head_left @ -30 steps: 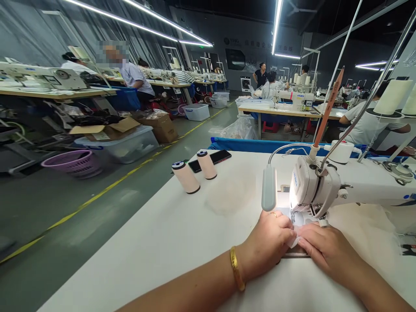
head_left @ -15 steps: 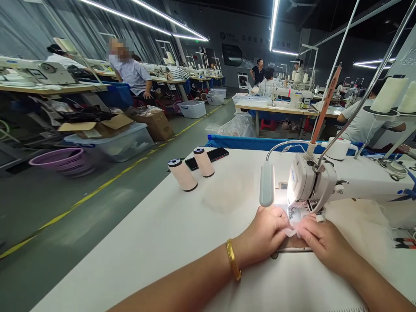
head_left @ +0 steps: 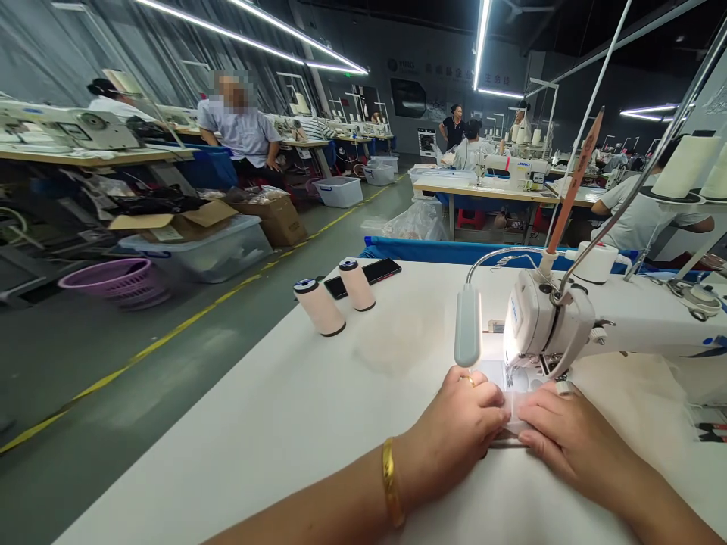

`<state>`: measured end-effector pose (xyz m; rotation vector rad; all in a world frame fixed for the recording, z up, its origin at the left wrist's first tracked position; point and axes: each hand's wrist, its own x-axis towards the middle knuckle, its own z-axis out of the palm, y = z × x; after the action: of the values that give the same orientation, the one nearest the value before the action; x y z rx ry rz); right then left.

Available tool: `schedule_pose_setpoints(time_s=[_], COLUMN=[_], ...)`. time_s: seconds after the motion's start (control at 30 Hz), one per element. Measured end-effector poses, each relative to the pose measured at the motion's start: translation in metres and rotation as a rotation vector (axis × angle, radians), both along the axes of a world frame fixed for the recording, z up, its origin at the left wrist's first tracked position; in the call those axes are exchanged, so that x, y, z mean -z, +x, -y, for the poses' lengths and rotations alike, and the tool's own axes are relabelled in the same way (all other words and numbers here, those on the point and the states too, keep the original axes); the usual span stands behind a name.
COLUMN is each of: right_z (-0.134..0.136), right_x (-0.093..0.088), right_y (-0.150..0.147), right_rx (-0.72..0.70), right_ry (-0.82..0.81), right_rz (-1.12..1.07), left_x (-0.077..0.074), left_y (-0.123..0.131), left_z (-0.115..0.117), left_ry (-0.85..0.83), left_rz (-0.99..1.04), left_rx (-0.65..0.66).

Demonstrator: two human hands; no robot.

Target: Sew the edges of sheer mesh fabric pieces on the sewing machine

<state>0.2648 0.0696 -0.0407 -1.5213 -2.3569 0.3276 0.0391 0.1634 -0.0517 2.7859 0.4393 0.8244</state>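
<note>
A thin sheer whitish fabric point(head_left: 514, 409) lies in front of the needle area of a white sewing machine point(head_left: 525, 322). My left hand point(head_left: 463, 416) is closed on its left side, thumb and fingertips pinching the edge. On the right, my right hand point(head_left: 568, 428) presses the fabric with fingers bent and fingertips on it. More pale sheer fabric point(head_left: 625, 393) spreads under the machine arm. A grey lamp point(head_left: 468, 325) on a bent neck lights the spot from the left of the needle.
Two pale pink thread cones point(head_left: 321, 307) stand on the white table point(head_left: 273, 431), beside a dark phone point(head_left: 383, 276). An orange pencil point(head_left: 576, 178) sticks up from the machine head. Beyond are a purple basket point(head_left: 117, 281), boxes, and people at other machines.
Both hands have shifted slightly toward me and the fabric between them now lies flatter. My left wrist has moved down and left. My right hand's fingers have flattened somewhat.
</note>
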Motion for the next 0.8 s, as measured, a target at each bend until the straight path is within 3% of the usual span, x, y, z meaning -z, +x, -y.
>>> schedule_pose_setpoints(time_s=[0.2,0.43,0.8], right_z=[-0.003,-0.002,-0.007], right_x=[0.005,0.013,0.017], right_y=[0.000,0.000,-0.001], right_rx=[0.047,0.053,0.092], right_ry=[0.042,0.135,0.189], right_rz=[0.046,0.081,0.088], left_x=[0.001,-0.001,0.003], left_y=[0.001,0.000,0.003], left_z=[-0.006,-0.010,-0.018], left_ry=[0.023,0.062,0.110], left_rz=[-0.027,-0.049,-0.069], left_rx=[-0.019,0.114,0.060])
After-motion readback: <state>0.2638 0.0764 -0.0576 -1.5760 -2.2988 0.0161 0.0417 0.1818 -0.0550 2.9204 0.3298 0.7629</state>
